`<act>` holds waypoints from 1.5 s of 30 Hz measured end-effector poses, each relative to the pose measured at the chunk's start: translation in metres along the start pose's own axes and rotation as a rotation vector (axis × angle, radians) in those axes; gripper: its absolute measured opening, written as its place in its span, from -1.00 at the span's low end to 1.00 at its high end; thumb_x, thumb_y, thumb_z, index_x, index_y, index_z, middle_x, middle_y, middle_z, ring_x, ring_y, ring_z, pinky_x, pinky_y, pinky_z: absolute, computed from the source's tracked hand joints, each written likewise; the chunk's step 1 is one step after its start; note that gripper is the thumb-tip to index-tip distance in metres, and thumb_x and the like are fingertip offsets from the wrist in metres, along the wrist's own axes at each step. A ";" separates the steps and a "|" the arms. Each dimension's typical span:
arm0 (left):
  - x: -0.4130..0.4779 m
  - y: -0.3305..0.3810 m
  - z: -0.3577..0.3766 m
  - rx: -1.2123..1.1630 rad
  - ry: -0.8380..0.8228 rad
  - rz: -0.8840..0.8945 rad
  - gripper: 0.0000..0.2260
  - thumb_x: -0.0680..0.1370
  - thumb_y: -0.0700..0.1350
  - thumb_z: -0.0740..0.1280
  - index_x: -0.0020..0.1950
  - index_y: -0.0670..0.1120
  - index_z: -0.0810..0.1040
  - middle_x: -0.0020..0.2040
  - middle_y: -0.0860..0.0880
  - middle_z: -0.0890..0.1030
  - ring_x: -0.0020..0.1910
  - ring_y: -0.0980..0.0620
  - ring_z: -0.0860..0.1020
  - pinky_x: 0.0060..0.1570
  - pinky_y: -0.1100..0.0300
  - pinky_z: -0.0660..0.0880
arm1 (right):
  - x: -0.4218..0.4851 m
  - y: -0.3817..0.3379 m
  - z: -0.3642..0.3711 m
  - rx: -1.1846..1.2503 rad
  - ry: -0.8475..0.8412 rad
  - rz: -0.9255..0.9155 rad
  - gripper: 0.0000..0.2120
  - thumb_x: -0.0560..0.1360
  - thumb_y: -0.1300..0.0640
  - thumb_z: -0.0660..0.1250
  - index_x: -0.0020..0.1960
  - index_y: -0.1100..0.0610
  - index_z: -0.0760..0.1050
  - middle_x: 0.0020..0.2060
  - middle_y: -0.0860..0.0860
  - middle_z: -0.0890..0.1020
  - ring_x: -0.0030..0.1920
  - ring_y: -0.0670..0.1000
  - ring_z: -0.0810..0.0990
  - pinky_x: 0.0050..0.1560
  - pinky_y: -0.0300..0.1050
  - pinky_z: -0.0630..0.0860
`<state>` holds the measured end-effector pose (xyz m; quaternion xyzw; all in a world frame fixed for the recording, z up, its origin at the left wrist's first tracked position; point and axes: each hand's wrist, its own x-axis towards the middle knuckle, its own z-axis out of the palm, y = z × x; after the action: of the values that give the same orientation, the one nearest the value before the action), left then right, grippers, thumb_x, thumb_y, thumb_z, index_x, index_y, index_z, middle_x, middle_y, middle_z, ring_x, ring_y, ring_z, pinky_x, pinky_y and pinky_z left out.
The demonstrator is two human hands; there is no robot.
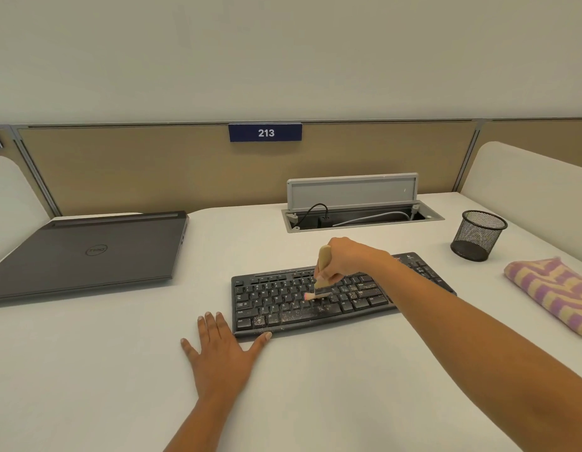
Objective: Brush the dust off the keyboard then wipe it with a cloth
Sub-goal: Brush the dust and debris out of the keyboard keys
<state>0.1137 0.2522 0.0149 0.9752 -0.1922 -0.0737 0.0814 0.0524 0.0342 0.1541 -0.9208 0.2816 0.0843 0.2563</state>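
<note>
Left hand (pixel 217 350) and right hand (pixel 345 261) bare, forearms bare to the frame edge. Fingernails short and plain (left hand's clearest).

Matt plastic, speckled with pale dust, on the flat black keyboard (pixel 283 308); smooth pale wood in the handle of the small brush (pixel 324 257); soft nubbly towelling in the folded purple-and-yellow striped cloth (pixel 557 288); fine black wire mesh in the round pen cup (pixel 478 236); smooth matt white on the bench (pixel 120 353).
</note>
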 end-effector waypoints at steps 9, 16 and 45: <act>-0.001 0.000 0.001 -0.018 0.016 0.008 0.11 0.18 0.51 -0.36 0.56 -0.17 -0.13 0.58 -0.10 -0.10 0.54 -0.02 -0.18 0.45 -0.18 -0.16 | 0.000 0.003 -0.010 -0.137 0.042 0.086 -0.66 0.47 0.16 0.40 0.18 0.29 0.46 0.03 0.17 0.65 -0.18 0.03 0.59 -0.21 -0.24 0.52; 0.000 -0.001 0.002 -0.006 0.018 0.007 0.13 0.16 0.52 -0.38 0.56 -0.17 -0.12 0.58 -0.10 -0.09 0.54 -0.03 -0.17 0.45 -0.18 -0.14 | 0.002 -0.003 -0.008 -0.086 0.346 0.079 -0.65 0.53 0.10 0.30 0.21 0.29 0.45 0.10 0.16 0.58 -0.08 0.04 0.51 -0.13 -0.21 0.38; 0.000 -0.001 0.000 -0.011 -0.016 0.004 0.35 -0.08 0.51 -0.67 0.56 -0.16 -0.12 0.58 -0.10 -0.08 0.54 -0.03 -0.17 0.44 -0.19 -0.14 | 0.007 -0.002 0.013 -0.013 0.237 0.109 -0.81 0.54 0.23 0.24 0.12 0.29 0.43 -0.07 0.18 0.56 -0.08 0.11 0.60 -0.19 -0.16 0.51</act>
<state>0.1144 0.2526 0.0148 0.9737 -0.1943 -0.0824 0.0855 0.0596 0.0389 0.1415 -0.9092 0.3592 -0.0096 0.2103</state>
